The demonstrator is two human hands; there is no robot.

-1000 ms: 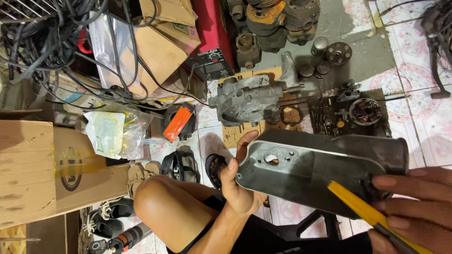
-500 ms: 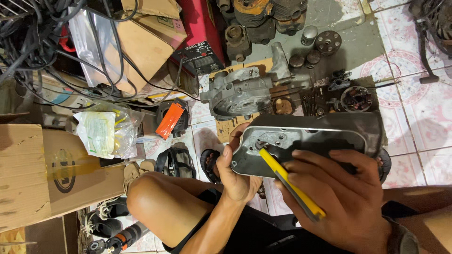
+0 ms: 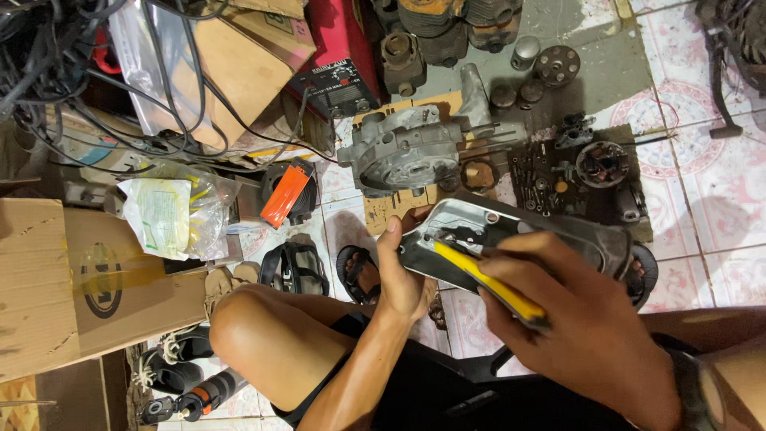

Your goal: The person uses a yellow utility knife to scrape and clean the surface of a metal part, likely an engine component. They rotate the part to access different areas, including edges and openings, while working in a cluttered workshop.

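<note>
Seen from above, amid a cluttered workshop floor (image 3: 718,207) of patterned tiles: left hand (image 3: 405,275) closed around the near end of a grey metal engine cover (image 3: 542,231), thumb up along its edge, holding the part in the air above the lap and knees. Right hand (image 3: 586,319) clenched around a yellow-handled screwdriver (image 3: 488,281), dark tip pressed into the cover's hollow inner face near the left hand. Just beyond the cover, on a scrap of cardboard, a bare aluminium crankcase (image 3: 411,152); beside it to the right, a dark mat strewn with small bolts and engine parts (image 3: 574,172). Farther back, a red box-shaped machine with a dial (image 3: 339,56) and worn cylinders. On the left, a large cardboard box (image 3: 72,279), a clear plastic bag (image 3: 179,211) of papers, tangled black cables (image 3: 56,56). Black sandals (image 3: 359,271) on the tiles near the bare knee (image 3: 247,327).
</note>
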